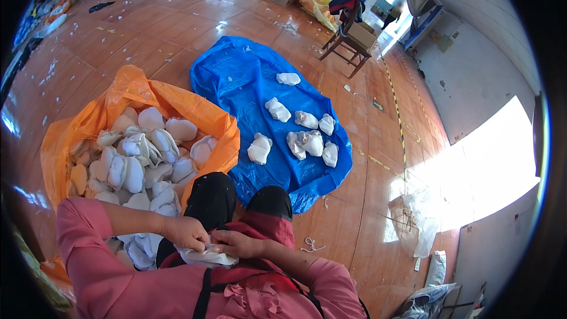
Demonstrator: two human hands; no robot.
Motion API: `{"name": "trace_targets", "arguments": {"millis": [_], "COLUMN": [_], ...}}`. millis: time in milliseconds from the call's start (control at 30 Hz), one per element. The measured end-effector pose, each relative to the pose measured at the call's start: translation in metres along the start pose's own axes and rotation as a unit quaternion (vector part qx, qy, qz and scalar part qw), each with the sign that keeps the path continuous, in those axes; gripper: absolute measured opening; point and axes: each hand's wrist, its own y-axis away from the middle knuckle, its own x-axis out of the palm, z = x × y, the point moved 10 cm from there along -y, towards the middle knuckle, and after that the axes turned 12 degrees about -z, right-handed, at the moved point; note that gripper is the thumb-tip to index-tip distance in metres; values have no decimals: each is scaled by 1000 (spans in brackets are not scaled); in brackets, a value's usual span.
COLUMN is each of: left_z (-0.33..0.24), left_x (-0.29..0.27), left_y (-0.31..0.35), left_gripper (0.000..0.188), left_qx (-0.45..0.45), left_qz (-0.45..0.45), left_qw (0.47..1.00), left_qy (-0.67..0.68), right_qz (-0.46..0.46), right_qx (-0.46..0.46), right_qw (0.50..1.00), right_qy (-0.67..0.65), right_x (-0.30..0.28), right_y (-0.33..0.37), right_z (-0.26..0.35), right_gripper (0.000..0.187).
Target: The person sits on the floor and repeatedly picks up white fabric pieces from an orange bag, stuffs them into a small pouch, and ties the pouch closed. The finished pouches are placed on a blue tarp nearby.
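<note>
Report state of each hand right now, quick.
Left hand: closed, holding a rumpled white fabric piece; exact grip partly hidden.
Right hand: closed, holding the same piece.

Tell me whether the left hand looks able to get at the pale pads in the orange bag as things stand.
Probably yes: the orange bag gapes open, its pale pads heaped near the left forearm. The left hand holds a white cloth piece, though, and would likely need freeing first.

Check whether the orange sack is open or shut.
Open: the orange sack has its rim spread wide, with pale padded pieces showing inside.
</note>
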Motion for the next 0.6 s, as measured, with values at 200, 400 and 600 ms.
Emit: {"name": "trace_targets", "arguments": {"millis": [200,400,600], "left_z": [8,-24,-12], "left_x": [-13,-17,13], "left_y": [7,30,30], "left_gripper": [25,27,27], "left_qx": [-7,117,190], "left_qz": [-93,-206,-228], "left_qw": [996,971,955], "left_qy": [2,-8,-11], "right_qz": [32,18,-42], "right_qx": [-68,-220,-203], "right_qw": [997,972,978], "right_qy": [-2,79,9], "right_x": [-10,-28,-20], "right_y": [-9,0,24], "right_z": [21,69,32], "right_gripper": [17,14,7]}}
